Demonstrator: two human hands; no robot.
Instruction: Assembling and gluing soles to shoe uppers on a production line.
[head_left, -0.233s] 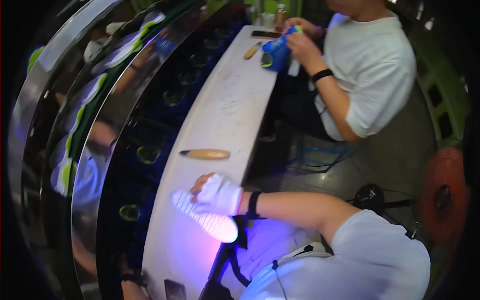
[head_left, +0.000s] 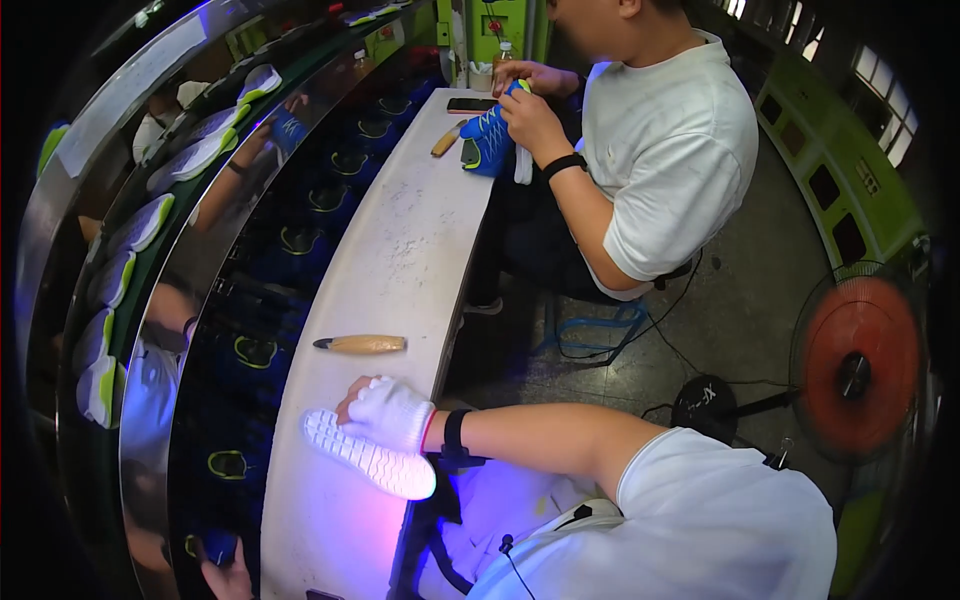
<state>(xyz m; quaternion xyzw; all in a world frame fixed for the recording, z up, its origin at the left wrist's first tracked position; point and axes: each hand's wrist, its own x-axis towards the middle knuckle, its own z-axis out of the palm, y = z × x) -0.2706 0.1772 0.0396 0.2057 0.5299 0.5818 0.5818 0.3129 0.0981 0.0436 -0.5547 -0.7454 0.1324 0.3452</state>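
The gloved right hand (head_left: 388, 412) is curled, its forearm (head_left: 530, 430) stretched leftward, the bare left hand (head_left: 228, 578) low down

From where I watch, I see pale lettering on the black round base (head_left: 692, 403) on the floor near the orange-red fan (head_left: 858, 362); I leave it uncopied. On the white worktop (head_left: 405, 205) I find scattered dark marks, and I can't tell whether any are writing. The pale sheet (head_left: 130, 88) at upper left and the small light marks on the green cabinet (head_left: 868, 178) are illegible to me.
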